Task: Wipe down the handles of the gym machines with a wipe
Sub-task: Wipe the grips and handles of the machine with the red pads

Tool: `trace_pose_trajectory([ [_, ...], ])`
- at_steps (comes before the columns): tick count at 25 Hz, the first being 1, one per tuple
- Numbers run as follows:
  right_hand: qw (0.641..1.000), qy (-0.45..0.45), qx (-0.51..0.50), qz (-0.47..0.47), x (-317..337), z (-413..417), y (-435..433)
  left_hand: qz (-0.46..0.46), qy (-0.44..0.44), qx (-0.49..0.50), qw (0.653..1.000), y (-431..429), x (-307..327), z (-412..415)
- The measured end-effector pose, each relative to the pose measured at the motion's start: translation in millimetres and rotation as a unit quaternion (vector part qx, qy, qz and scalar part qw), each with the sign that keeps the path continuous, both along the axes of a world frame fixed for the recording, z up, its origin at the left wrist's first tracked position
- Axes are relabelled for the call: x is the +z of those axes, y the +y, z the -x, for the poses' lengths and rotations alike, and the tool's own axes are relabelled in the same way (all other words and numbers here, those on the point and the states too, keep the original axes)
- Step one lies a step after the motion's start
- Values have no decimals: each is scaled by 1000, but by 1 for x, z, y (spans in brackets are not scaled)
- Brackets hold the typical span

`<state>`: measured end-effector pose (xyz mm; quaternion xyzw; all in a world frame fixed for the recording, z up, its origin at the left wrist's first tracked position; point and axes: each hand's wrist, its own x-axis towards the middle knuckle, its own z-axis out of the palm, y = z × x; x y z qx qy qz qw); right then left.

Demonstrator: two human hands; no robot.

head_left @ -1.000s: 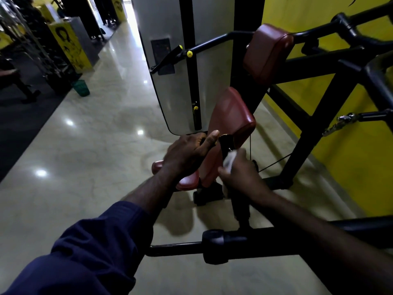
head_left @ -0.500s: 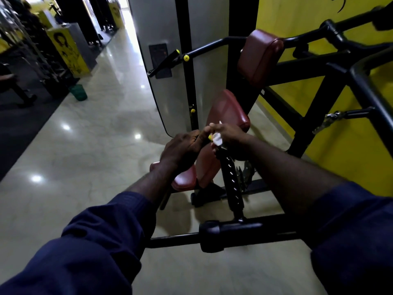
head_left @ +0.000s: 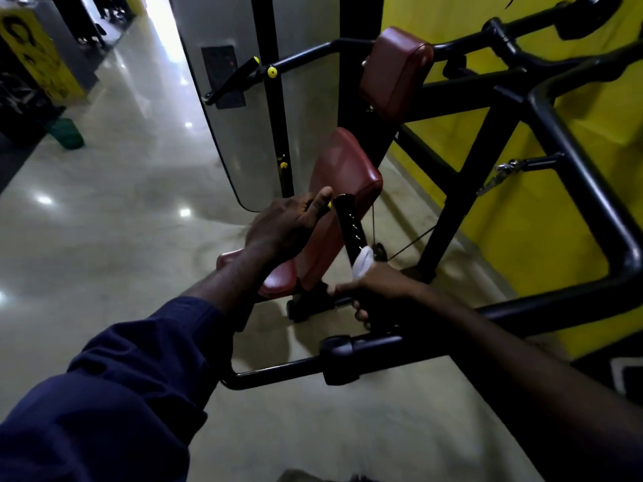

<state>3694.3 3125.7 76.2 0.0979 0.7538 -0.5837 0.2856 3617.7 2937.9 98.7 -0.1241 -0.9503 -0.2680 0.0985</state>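
Your right hand [head_left: 377, 290] is low on the glossy black upright handle [head_left: 349, 222] of the gym machine. Its fingers are curled round the handle, and the white crumpled wipe [head_left: 363, 260] is bunched between hand and handle. The wipe pokes out at the top of your fist, touching the handle. Fingertips [head_left: 360, 313] show below, wrapped to the near side.

Your left hand [head_left: 288, 229] is just beside the handle's top end, with the thumb straight and pointing up and the fingers curled in. Can't tell what they close on; it's hidden by the hand, though a small yellow bit [head_left: 328, 205] shows next to the thumb. Your navy blue sleeve [head_left: 121, 394] covers the left forearm, and the right forearm is bare.

Behind the handle is a tilted maroon padded seat [head_left: 348, 168], with a second maroon pad [head_left: 396, 71] higher up on the black tubular frame [head_left: 588, 189]. A black horizontal bar with a thick collar [head_left: 339, 360] crosses below your hands. A grey weight-stack panel [head_left: 243, 109] stands left of the seat and a yellow wall [head_left: 522, 231] is on the right. The polished beige floor [head_left: 104, 210] shows light reflections. A green bucket [head_left: 66, 133] sits far left, well apart from the machine.
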Motion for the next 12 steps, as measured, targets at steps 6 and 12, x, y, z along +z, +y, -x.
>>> trace_pose_trajectory([
  [6,863,263,56,-428,-25,-41,-9,7,-12,-3,1000,-3,-1,-3],
  [12,970,139,-4,-199,2,-17,-4,-10,-36,-55,998,-10,3,-6],
])
